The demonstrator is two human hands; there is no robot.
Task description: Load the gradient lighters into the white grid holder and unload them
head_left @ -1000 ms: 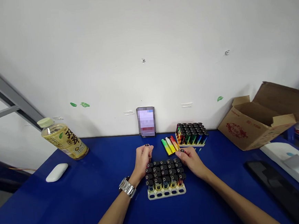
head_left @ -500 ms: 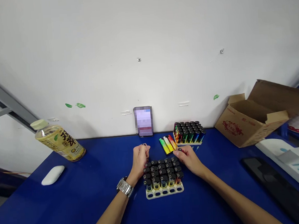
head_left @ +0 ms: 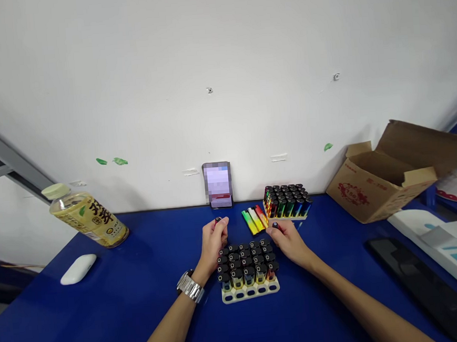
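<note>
My left hand [head_left: 213, 240] is closed in a fist, with the dark top of a lighter [head_left: 217, 220] poking out above the fingers. My right hand [head_left: 288, 240] is closed too, and a black lighter top [head_left: 275, 225] shows by its thumb. Between and just below the hands stands a white rack [head_left: 251, 292] filled with rows of black-topped lighters [head_left: 247, 262]; its front row of slots holds nothing. Several shiny green, yellow and red lighters [head_left: 255, 220] lie flat on the table beyond, left of my right hand's fingertips.
A second rack of lighters [head_left: 287, 200] in rainbow metallic colours stands by the wall. A phone [head_left: 217, 185] leans there. To the left are a drink bottle [head_left: 87, 216] and a white case [head_left: 78, 269]; rightward, an open carton [head_left: 356, 187], a black slab [head_left: 414, 277] and a power strip [head_left: 448, 254].
Both hands stay closed in nearly the same places. The lighter top in my left hand shows slightly higher and clearer. The whole view has shifted a little.
</note>
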